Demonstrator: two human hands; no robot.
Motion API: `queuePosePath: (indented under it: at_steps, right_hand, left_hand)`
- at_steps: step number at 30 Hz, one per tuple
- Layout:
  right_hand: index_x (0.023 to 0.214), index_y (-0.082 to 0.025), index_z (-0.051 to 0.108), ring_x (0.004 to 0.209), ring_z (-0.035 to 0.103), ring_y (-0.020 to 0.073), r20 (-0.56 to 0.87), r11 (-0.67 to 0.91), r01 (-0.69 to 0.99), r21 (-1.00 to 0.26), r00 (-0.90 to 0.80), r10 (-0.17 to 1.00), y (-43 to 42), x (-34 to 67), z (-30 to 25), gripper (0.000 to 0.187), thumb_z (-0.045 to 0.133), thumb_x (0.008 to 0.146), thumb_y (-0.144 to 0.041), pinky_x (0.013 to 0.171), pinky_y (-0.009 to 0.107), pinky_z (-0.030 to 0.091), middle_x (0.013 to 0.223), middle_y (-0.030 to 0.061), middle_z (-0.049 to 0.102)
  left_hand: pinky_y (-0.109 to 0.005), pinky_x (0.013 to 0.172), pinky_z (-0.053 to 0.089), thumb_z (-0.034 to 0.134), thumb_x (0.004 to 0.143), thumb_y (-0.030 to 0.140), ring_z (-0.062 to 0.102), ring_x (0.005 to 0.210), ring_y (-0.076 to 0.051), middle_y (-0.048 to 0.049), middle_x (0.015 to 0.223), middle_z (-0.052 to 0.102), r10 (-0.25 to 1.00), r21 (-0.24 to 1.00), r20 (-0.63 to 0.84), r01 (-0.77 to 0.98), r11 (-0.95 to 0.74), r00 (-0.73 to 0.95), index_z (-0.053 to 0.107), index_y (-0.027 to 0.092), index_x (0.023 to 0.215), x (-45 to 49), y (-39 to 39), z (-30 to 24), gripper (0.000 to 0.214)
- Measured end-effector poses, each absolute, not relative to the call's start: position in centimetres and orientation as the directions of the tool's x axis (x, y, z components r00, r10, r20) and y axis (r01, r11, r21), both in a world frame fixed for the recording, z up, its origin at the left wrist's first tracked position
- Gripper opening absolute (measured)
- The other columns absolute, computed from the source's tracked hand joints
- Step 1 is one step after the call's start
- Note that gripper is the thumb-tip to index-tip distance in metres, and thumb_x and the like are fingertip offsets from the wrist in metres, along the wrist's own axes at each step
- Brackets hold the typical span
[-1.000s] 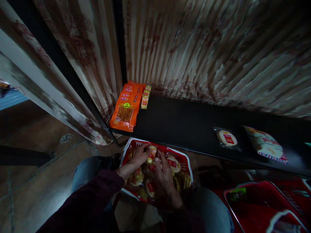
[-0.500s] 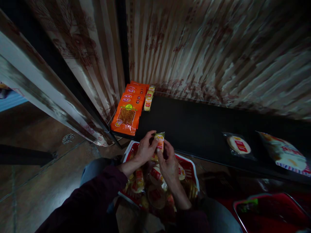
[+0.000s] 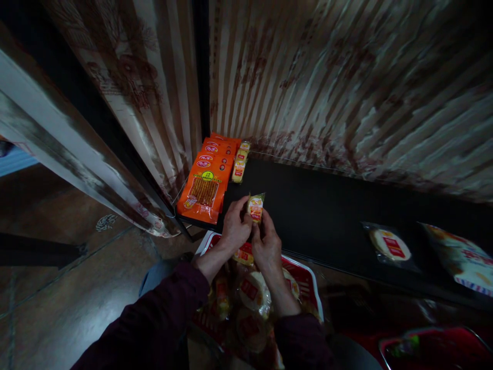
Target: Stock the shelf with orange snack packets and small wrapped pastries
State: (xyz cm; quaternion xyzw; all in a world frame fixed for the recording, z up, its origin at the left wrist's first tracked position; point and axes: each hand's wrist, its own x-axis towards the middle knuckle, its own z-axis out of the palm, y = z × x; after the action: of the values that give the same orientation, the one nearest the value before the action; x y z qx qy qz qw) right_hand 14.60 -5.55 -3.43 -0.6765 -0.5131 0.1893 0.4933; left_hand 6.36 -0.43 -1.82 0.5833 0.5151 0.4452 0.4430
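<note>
The left hand [image 3: 234,227] and right hand [image 3: 268,250] pinch a small wrapped snack [image 3: 256,206] from both sides near the front edge of the black shelf [image 3: 308,205], probably to steady it, label showing

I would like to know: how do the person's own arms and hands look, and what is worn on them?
Both arms wear long, dark maroon fabric sleeves that end short of the wrists. The left hand and right hand are ungloved, and no watch shows.
</note>
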Motion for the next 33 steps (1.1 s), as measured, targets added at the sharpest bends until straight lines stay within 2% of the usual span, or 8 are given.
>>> queuePosePath:
  at_steps: [5, 11, 17, 21, 23, 27, 30, 33]
  right_hand:
    - [0.133, -0.017, 0.047, 0.113, 0.059, 0.0231, 0.225, 0.016, 0.461, -0.887, 0.401, 0.888, -5.2, 14.2, -3.4, 0.047, 0.047, 0.089, -0.032, 0.099, 0.042, 0.045, 0.128, 0.0132, 0.059]
    - [0.133, -0.017, 0.047, 0.109, 0.060, 0.0240, 0.261, 0.025, 0.488, -0.872, 0.422, 0.868, -4.8, 14.2, -3.6, 0.047, 0.048, 0.088, -0.032, 0.095, 0.044, 0.047, 0.125, 0.0138, 0.060]
    - [0.130, -0.016, 0.050, 0.114, 0.055, 0.0256, 0.376, 0.055, 0.633, -0.772, 0.385, 0.843, -4.3, 14.0, -3.0, 0.047, 0.049, 0.084, -0.029, 0.096, 0.045, 0.045, 0.127, 0.0139, 0.058]
    - [0.139, -0.017, 0.039, 0.119, 0.050, 0.0263, 0.425, 0.082, 0.707, -0.702, 0.324, 0.845, -4.1, 13.6, -2.7, 0.058, 0.049, 0.082, -0.025, 0.099, 0.047, 0.043, 0.134, 0.0139, 0.053]
    - [0.141, -0.018, 0.034, 0.120, 0.049, 0.0264, 0.433, 0.090, 0.714, -0.694, 0.315, 0.845, -3.9, 13.3, -2.7, 0.062, 0.050, 0.081, -0.024, 0.099, 0.047, 0.043, 0.135, 0.0134, 0.052]
    - [0.138, -0.018, 0.037, 0.121, 0.047, 0.0258, 0.474, 0.127, 0.709, -0.694, 0.317, 0.822, -3.6, 12.9, -2.6, 0.059, 0.047, 0.080, -0.018, 0.098, 0.050, 0.044, 0.133, 0.0132, 0.052]
    - [0.134, -0.019, 0.043, 0.123, 0.045, 0.0254, 0.517, 0.180, 0.708, -0.683, 0.293, 0.805, -3.4, 12.7, -2.3, 0.053, 0.044, 0.081, -0.016, 0.098, 0.051, 0.044, 0.134, 0.0128, 0.051]
    - [0.126, -0.018, 0.050, 0.126, 0.043, 0.0252, 0.547, 0.216, 0.713, -0.667, 0.271, 0.792, -3.3, 12.5, -2.1, 0.042, 0.043, 0.085, -0.017, 0.102, 0.053, 0.041, 0.133, 0.0128, 0.052]
  left_hand:
    - [-0.029, 0.092, 0.047, 0.047, 0.074, 0.002, 0.056, 0.094, -0.013, -0.0050, 0.104, 0.053, 0.997, 0.969, 0.071, 0.235, -0.071, 0.007, 0.056, 0.021, 0.116, 6.2, -0.2, -1.8, 0.047]
    - [-0.028, 0.089, 0.046, 0.048, 0.074, 0.003, 0.055, 0.094, -0.013, -0.0041, 0.099, 0.057, 0.995, 0.982, 0.102, 0.162, -0.099, -0.013, 0.053, 0.017, 0.104, 6.5, -0.1, -2.2, 0.034]
    - [-0.030, 0.093, 0.046, 0.051, 0.084, 0.019, 0.057, 0.104, -0.016, -0.0080, 0.113, 0.061, 0.999, 1.000, -0.019, 0.016, 0.018, 0.048, 0.054, 0.017, 0.111, 7.0, 0.0, -1.4, 0.027]
    - [-0.031, 0.097, 0.044, 0.054, 0.085, 0.025, 0.058, 0.106, -0.017, -0.0065, 0.115, 0.063, 0.993, 0.985, -0.092, -0.136, 0.102, 0.077, 0.057, 0.018, 0.114, 7.2, 0.2, -0.8, 0.030]
    - [-0.030, 0.093, 0.045, 0.055, 0.083, 0.026, 0.060, 0.101, -0.017, -0.0050, 0.108, 0.067, 0.981, 0.947, -0.166, -0.263, 0.187, 0.101, 0.060, 0.018, 0.109, 7.2, 0.4, -0.7, 0.027]
    - [-0.025, 0.083, 0.047, 0.061, 0.076, 0.023, 0.062, 0.088, -0.015, -0.0021, 0.092, 0.069, 0.941, 0.808, -0.313, -0.484, 0.335, 0.129, 0.066, 0.017, 0.095, 7.1, 0.7, -0.9, 0.021]
    - [-0.023, 0.076, 0.047, 0.063, 0.070, 0.018, 0.062, 0.078, -0.012, -0.0013, 0.086, 0.069, 0.901, 0.655, -0.394, -0.634, 0.412, 0.178, 0.066, 0.015, 0.089, 7.0, 1.3, -1.4, 0.019]
    - [-0.023, 0.076, 0.047, 0.063, 0.068, 0.014, 0.061, 0.074, -0.011, -0.0024, 0.083, 0.068, 0.865, 0.482, -0.432, -0.745, 0.461, 0.256, 0.065, 0.013, 0.083, 6.9, 1.8, -1.8, 0.015]
